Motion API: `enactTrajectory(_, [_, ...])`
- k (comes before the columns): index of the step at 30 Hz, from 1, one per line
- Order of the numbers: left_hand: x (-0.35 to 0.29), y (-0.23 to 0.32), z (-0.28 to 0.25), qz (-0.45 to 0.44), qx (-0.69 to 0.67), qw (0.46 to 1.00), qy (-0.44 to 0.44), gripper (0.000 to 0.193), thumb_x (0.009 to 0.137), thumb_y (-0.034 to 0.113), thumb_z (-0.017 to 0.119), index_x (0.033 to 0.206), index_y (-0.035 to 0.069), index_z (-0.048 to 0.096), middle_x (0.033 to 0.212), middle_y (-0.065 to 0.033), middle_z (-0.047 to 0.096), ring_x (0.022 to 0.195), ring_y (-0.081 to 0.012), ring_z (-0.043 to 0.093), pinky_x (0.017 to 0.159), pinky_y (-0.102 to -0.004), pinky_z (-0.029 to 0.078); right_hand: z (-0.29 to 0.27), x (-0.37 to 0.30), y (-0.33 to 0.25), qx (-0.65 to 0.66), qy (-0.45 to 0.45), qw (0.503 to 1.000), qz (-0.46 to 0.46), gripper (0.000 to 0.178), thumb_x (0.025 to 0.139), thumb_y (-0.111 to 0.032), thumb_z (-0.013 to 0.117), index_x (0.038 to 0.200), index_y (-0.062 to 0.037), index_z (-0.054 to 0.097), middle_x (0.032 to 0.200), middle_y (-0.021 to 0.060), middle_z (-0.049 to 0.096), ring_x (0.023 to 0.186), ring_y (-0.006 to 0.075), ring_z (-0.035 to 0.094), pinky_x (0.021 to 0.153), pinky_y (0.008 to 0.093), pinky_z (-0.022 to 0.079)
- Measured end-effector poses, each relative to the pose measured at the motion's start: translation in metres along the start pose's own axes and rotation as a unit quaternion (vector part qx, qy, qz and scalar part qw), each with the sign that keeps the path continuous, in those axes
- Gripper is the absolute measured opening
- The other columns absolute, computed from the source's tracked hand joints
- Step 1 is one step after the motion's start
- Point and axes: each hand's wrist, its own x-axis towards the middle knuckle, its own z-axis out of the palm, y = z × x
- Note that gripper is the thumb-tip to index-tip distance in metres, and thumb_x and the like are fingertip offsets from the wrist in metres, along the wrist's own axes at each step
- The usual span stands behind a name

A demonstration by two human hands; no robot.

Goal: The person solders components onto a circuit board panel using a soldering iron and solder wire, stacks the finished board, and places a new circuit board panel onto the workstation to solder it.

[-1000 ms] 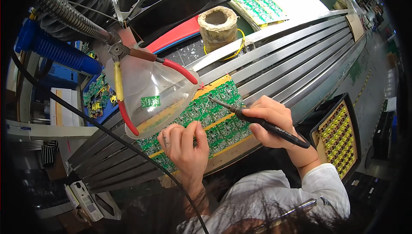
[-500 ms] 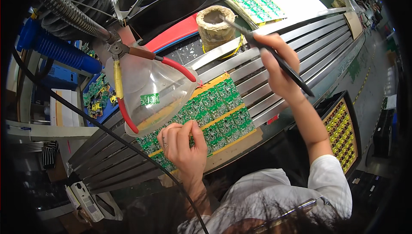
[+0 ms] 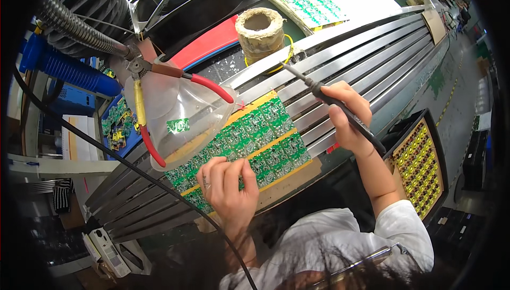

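Note:
My right hand [image 3: 351, 137] grips a soldering iron [image 3: 304, 79] by its black handle, its metal tip pointing to the upper left above the metal slats. Over the near edge of a green circuit-board panel [image 3: 265, 122], my left hand [image 3: 229, 191] is closed in a pinch. A thin solder wire ran up from its fingertips a moment ago; now it barely shows. The panel has yellow strips and many small parts, and rests on brown cardboard [image 3: 297, 177]. A rough beige hollow cylinder [image 3: 260, 37] stands beyond it, a yellow wire beside its base.
A clear plastic cone [image 3: 196, 112] overhangs the panel's left part, with red-handled pliers [image 3: 204, 85] against it. A black cable [image 3: 106, 154] crosses at left. More green panels [image 3: 305, 0] lie at the back. A tray of yellow parts [image 3: 419, 165] stands at right.
My right hand has drawn the soldering iron down and away from the cylinder's mouth. My left hand has shifted slightly down, staying pinched. The whole view has shifted a little.

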Motion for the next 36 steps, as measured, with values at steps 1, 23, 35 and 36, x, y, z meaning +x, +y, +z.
enactTrajectory(1, [-0.002, 0.002, -0.004, 0.005, -0.003, 1.000, -0.003, 0.016, 0.082, -0.003, 0.071, 0.093, 0.006, 0.067, 0.087, -0.0048, 0.063, 0.089, -0.0270, 0.062, 0.088, -0.0406, 0.049, 0.003, -0.007, 0.006, 0.022, 0.022, 0.999, 0.016, 0.032, 0.087, -0.003, 0.065, 0.118, 0.0004, 0.071, 0.095, 0.0113, 0.070, 0.077, 0.0194, 0.058, 0.071, 0.0307, 0.048])
enactTrajectory(23, [-0.013, 0.007, 0.003, -0.021, -0.014, 1.000, 0.015, 0.016, 0.082, -0.003, 0.069, 0.095, 0.005, 0.066, 0.096, -0.0067, 0.067, 0.101, -0.0316, 0.064, 0.095, -0.0448, 0.050, 0.008, -0.014, 0.012, -0.005, 0.097, 0.995, 0.016, 0.032, 0.092, -0.003, 0.059, 0.121, 0.0025, 0.068, 0.101, 0.0135, 0.071, 0.076, 0.0186, 0.057, 0.070, 0.0282, 0.047])
enactTrajectory(35, [-0.016, 0.007, 0.004, -0.025, -0.014, 1.000, 0.006, 0.017, 0.081, -0.003, 0.071, 0.094, 0.007, 0.064, 0.097, -0.0063, 0.066, 0.102, -0.0307, 0.064, 0.097, -0.0472, 0.047, 0.006, -0.015, 0.013, 0.008, 0.096, 0.995, 0.035, 0.032, 0.091, -0.003, 0.059, 0.121, 0.0029, 0.068, 0.102, 0.0138, 0.071, 0.077, 0.0186, 0.058, 0.070, 0.0279, 0.047])
enactTrajectory(36, [-0.016, 0.007, 0.004, -0.026, -0.015, 1.000, 0.008, 0.017, 0.082, -0.003, 0.071, 0.094, 0.007, 0.064, 0.097, -0.0065, 0.066, 0.102, -0.0308, 0.064, 0.097, -0.0472, 0.047, 0.006, -0.015, 0.013, 0.008, 0.095, 0.995, 0.038, 0.032, 0.091, -0.003, 0.059, 0.121, 0.0029, 0.068, 0.102, 0.0138, 0.071, 0.078, 0.0187, 0.059, 0.070, 0.0279, 0.047])
